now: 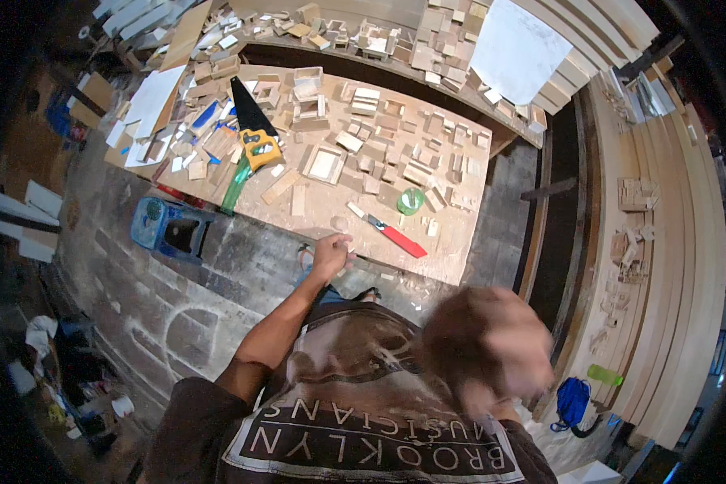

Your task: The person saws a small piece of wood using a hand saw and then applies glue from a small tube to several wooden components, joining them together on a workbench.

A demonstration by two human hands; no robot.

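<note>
Red utility knife (397,235); yellow-handled saw (255,135)

Woodworking workshop: offcut-strewn bench (331,210), handsaw (254,133).

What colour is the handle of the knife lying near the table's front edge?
Red, seen in the head view: the knife.

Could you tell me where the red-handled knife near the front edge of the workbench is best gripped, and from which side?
Probably by the red handle of the knife, coming from the front edge of the workbench. The handle points toward that edge and lies flat and clear, while the pale blade end points away. The left hand rests nearest.
</note>
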